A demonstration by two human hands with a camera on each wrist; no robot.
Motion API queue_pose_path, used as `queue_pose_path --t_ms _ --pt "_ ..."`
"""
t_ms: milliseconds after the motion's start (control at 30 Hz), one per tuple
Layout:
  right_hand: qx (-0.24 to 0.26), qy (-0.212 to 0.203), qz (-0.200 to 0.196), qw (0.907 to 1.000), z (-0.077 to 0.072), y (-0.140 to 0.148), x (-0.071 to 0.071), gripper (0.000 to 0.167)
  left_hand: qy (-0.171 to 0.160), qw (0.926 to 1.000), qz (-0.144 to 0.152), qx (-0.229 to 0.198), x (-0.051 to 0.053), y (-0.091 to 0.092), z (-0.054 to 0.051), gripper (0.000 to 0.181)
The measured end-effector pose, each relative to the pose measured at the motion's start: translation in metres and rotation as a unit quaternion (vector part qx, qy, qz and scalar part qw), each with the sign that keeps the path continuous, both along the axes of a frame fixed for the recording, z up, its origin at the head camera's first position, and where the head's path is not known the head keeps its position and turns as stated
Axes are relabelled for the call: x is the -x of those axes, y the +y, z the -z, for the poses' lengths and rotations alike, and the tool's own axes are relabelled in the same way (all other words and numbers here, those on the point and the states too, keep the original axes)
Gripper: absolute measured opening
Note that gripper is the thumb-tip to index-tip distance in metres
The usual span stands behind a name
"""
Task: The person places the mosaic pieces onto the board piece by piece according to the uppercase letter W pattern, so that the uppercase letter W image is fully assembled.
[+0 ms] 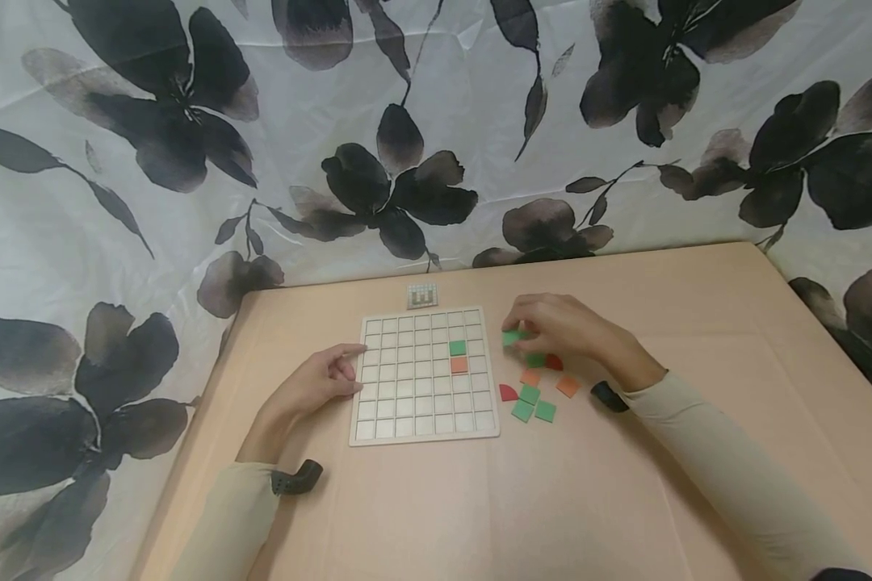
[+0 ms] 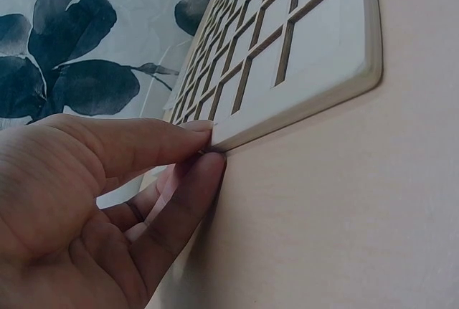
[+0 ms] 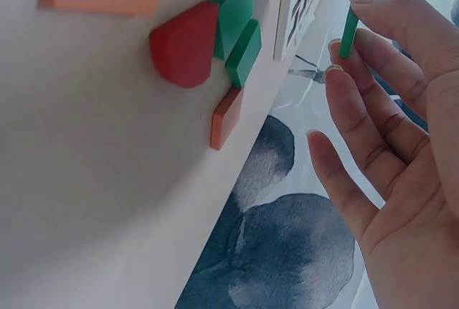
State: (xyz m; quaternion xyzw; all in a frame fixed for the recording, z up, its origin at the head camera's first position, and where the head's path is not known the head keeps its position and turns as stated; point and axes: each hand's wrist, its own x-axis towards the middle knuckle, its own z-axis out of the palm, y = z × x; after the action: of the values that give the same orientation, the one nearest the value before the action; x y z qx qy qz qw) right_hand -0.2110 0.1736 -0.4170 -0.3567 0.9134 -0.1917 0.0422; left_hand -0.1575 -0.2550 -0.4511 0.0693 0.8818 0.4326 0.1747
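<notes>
A white grid board lies on the table, with a green tile in one cell and an orange tile in the cell just below it. At the board's left edge, my left hand pinches the rim between thumb and fingers, as the left wrist view shows up close. Beyond the board's right side, my right hand holds a thin green square tile between thumb and fingertips, lifted off the table. Below that hand lie loose green, orange and red pieces, among them a red quarter-round piece.
Several loose tiles spread over the wooden table to the right of the board. A small card with a grid pattern sits behind the board. Flower-printed cloth hangs behind the table.
</notes>
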Motion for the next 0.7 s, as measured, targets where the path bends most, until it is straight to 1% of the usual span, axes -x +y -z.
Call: queue_pose_path --t_ms 133,367,500,700 --pt "-0.005 -0.013 0.006 0.9999 -0.001 -0.006 -0.003 0.021 -0.003 1.0000 0.001 -0.006 0.000 0.000 0.001 0.067" --pt "0.003 -0.010 -0.016 0.9998 0.001 -0.017 -0.007 0.021 -0.004 1.0000 0.001 -0.003 0.001 -0.001 0.003 0.067" --pt "0.006 -0.016 -0.016 0.9997 0.003 -0.025 -0.010 0.021 -0.003 1.0000 0.000 0.001 0.000 -0.001 0.004 0.067" --pt "-0.004 -0.015 -0.018 0.9997 0.005 -0.035 -0.012 0.021 -0.003 1.0000 0.000 0.001 0.000 -0.001 0.003 0.068"
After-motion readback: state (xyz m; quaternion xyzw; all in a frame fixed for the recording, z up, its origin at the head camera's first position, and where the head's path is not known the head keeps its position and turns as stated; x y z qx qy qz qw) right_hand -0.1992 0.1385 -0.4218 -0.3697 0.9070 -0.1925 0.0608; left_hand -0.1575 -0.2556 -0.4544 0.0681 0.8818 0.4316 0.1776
